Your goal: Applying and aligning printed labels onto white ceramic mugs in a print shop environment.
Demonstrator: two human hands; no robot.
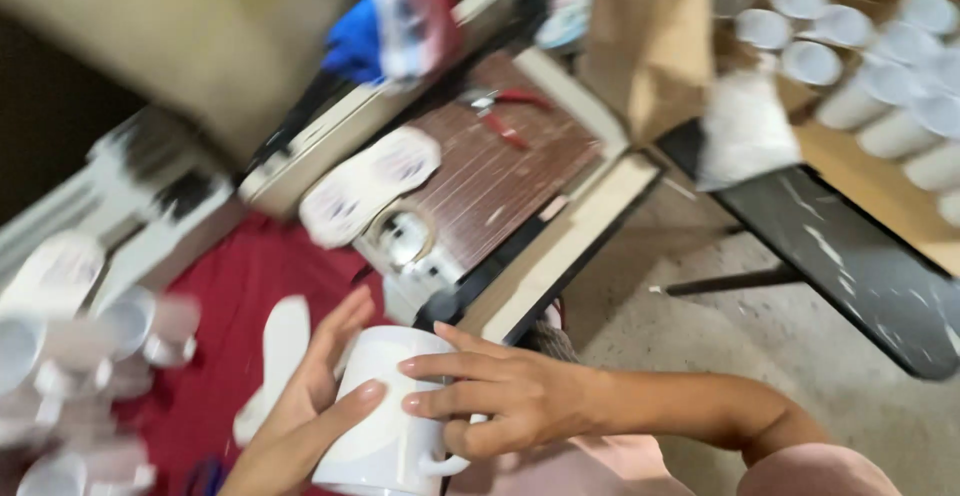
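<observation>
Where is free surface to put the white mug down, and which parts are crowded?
Free: red cloth between the left mugs and the hands; brown slatted board beside the pliers. Crowded: left edge with mugs; box of mugs top right.

We are seeing a brown carton (650, 46) standing open at the top right, and white oval labels (370, 184) lying at the board's (500, 171) left edge.

The mug (385, 426) in the grip of both hands is plain glossy white; left of the grip the cloth (235, 286) is deep red; above it the board (495, 176) is brown with fine pale lines; far up to the right the mugs (880, 46) in the tan cardboard box (650, 36) are white; right of the grip the floor (760, 336) is speckled grey.
</observation>
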